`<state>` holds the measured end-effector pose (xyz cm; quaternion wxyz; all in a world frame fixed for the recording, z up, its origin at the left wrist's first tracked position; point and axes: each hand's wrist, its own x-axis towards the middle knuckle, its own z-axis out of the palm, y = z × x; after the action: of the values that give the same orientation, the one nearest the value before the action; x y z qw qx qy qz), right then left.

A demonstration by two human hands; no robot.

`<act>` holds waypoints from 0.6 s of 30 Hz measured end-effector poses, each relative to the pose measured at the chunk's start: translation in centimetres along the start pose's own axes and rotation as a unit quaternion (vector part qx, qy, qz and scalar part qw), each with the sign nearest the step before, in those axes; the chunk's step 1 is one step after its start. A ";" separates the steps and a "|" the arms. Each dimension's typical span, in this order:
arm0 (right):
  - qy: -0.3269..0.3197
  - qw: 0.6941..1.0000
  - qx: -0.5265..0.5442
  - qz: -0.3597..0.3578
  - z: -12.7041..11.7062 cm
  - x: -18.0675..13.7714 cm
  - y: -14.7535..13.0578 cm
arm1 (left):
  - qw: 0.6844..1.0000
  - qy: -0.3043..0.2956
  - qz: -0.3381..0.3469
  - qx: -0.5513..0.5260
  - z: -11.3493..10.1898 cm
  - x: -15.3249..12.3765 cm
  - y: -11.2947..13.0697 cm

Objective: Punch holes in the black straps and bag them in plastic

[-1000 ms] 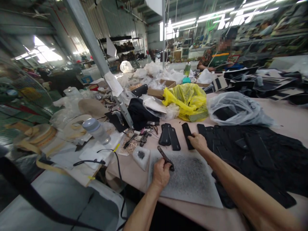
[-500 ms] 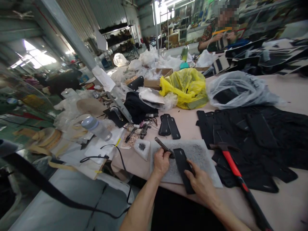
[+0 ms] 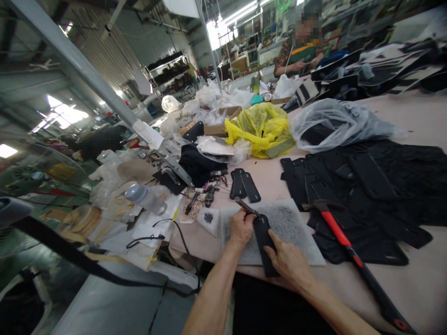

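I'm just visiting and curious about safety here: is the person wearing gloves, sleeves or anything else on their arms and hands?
No. Both the left hand and the right hand are bare, with no gloves. The forearms are uncovered as far as the picture shows; no sleeve comes into view. No watch, ring or wristband shows on either side.

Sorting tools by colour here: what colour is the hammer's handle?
The hammer has a red handle turning black toward the grip end, seen in the head view.
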<state>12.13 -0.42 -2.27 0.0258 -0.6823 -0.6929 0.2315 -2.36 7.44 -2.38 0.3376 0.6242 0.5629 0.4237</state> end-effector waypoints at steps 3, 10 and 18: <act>0.003 1.000 0.015 0.002 0.0 0.2 -0.2 | 1.000 -0.002 0.005 -0.017 0.5 0.3 -0.4; 0.011 1.000 0.011 -0.019 0.6 0.3 0.1 | 1.000 0.008 -0.015 -0.004 0.0 -0.1 -1.3; -0.012 1.000 0.000 -0.022 -0.2 0.3 -0.5 | 1.000 -0.012 -0.001 0.006 0.4 0.0 -1.5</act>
<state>11.77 -0.08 -1.98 0.0229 -0.6639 -0.7083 0.2388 -2.66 7.64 -3.88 0.3413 0.6307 0.5619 0.4123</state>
